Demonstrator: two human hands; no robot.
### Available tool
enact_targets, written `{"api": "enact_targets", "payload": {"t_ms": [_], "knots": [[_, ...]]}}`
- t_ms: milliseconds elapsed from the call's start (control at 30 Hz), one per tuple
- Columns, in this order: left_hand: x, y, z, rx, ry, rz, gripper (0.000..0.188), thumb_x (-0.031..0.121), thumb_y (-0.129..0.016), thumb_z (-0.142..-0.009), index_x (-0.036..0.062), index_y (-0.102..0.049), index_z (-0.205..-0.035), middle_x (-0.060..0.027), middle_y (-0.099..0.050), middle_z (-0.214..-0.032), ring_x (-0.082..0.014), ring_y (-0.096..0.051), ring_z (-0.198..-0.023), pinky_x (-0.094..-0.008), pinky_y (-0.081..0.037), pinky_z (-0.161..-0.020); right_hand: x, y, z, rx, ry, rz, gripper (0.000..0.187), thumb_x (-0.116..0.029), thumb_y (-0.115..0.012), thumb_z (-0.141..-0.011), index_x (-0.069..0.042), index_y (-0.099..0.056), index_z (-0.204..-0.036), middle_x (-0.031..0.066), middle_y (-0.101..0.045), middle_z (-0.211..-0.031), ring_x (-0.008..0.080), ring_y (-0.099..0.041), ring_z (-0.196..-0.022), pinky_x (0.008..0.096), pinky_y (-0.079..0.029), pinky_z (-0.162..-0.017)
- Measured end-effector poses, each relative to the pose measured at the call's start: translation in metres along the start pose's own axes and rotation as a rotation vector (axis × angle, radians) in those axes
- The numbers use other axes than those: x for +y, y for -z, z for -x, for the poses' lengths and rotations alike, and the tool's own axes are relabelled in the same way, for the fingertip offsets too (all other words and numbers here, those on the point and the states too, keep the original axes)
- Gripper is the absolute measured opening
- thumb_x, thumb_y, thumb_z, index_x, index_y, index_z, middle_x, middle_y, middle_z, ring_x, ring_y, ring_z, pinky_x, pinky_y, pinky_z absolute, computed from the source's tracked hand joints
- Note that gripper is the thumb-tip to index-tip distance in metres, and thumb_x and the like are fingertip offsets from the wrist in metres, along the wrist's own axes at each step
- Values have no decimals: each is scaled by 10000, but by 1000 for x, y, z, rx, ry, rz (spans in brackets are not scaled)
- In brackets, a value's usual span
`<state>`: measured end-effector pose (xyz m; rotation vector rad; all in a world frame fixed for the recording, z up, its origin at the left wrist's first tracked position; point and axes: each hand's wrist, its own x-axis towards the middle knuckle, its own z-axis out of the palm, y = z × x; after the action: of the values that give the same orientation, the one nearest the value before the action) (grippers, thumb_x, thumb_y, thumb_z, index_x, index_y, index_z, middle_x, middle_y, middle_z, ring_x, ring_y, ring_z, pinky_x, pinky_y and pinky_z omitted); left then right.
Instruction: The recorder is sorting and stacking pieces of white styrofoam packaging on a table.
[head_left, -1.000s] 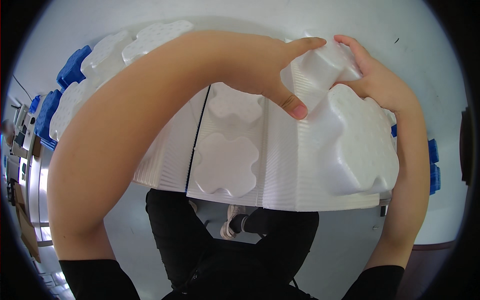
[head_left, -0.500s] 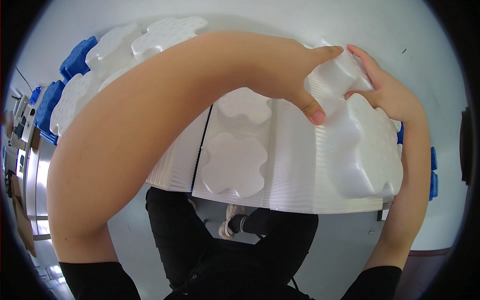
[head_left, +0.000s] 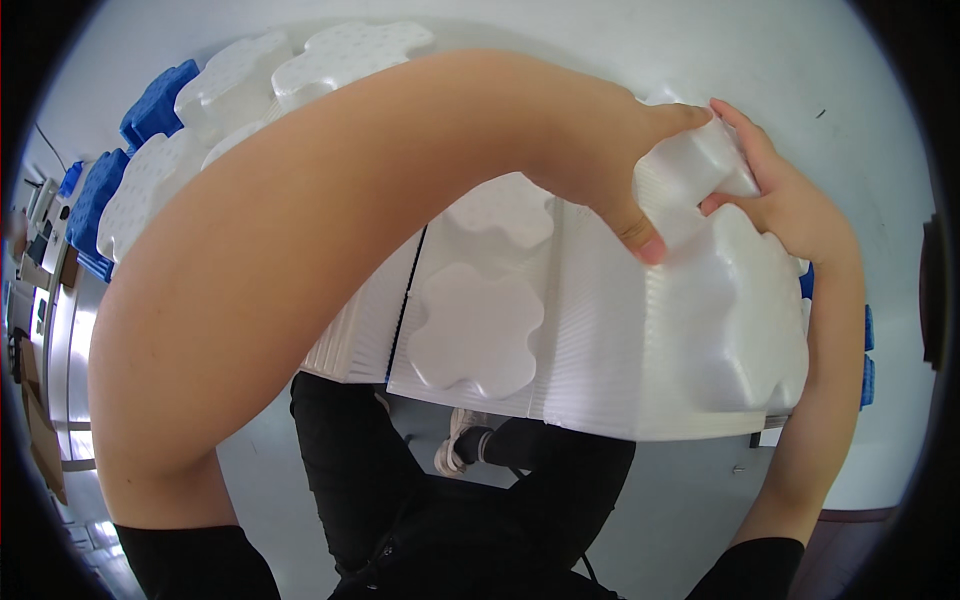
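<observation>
Foam piece: small white foam block [head_left: 695,165], smooth, blunt-cornered, at the far right of the corrugated sheet, above a larger lobed foam shape.
Left hand: left hand [head_left: 610,150] reaching across from the left, fingers curled over the block's top, thumb [head_left: 640,235] pressed on its near face; pinching the block.
Right hand: right hand [head_left: 790,205] at the block's right side, fingers [head_left: 735,120] laid along its far edge, thumb tucked under; gripping the same block.
Corrugated sheet: white ribbed plastic sheet [head_left: 590,330], spread over the lap, a dark seam running down its left part.
Clover foam shapes: white four-lobed foam piece [head_left: 475,330] lying flat mid-sheet, another just beyond it; larger one [head_left: 740,310] at right under the block.
Stack at left: white dotted clover pieces [head_left: 350,55] beside blue clover pieces [head_left: 155,100], near the upper left edge.
Blue at right: blue edges [head_left: 865,350] behind the right forearm, probably more blue pieces; too hidden to tell.
Floor: pale grey floor [head_left: 870,80] beyond.
Legs: black trousers [head_left: 450,530] below the sheet.
</observation>
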<state>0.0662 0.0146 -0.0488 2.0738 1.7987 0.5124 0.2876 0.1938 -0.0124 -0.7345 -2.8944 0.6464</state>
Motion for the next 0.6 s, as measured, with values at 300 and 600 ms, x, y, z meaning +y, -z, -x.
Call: {"api": "enact_targets", "payload": {"t_ms": [300, 600], "knots": [[8, 2, 7, 57, 102, 35, 1293, 465, -967, -731, 200, -245, -1770, -277, -605, -1453, -459, -672, -1267, -506, -561, -1041, -1, 0, -8, -4, -36, 115, 940, -254, -787, -966, -84, -280, -1739, 162, -427, -1672, 288, -662, -1171, 391, -549, -1041], [18, 6, 12, 26, 82, -112, 1236, 539, -934, -781, 169, -269, -1756, -306, -555, -1516, -472, -659, -1302, -548, -553, -1048, -6, -11, 6, 117, 50, 81, 946, -166, -817, -915, -75, -316, -1712, 182, -447, -1629, 310, -673, -1186, 394, -598, -960]]}}
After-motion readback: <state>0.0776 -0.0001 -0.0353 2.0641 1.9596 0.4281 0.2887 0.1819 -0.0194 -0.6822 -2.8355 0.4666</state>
